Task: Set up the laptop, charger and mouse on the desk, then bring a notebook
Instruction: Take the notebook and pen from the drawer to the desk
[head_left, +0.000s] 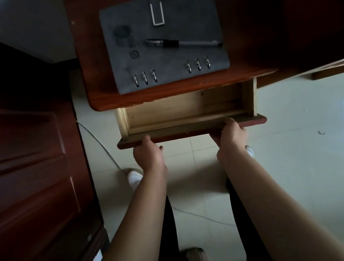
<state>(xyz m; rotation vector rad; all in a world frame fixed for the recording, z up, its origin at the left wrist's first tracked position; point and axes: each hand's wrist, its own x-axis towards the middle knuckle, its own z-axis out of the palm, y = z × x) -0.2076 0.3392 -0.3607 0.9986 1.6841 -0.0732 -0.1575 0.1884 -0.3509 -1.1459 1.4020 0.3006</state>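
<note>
Gripping the front panel of the open drawer [189, 132], your left hand [148, 155] and right hand [230, 136] curl their fingers over its top edge, one near each end. Just beyond, on the dark wooden desk [251, 24], lies the closed grey ring-bound notebook [146, 15], a pen [183, 43] resting across its cover.

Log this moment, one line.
left hand, right hand grip open pale-wood drawer; grey ring-bound notebook on red-brown desk; black pen on notebook

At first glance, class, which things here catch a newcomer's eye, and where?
A grey ring-bound notebook lies on the wooden desk, a pen resting across its cover. Just below, the left hand and right hand grip the front of a pulled-out drawer.
</note>
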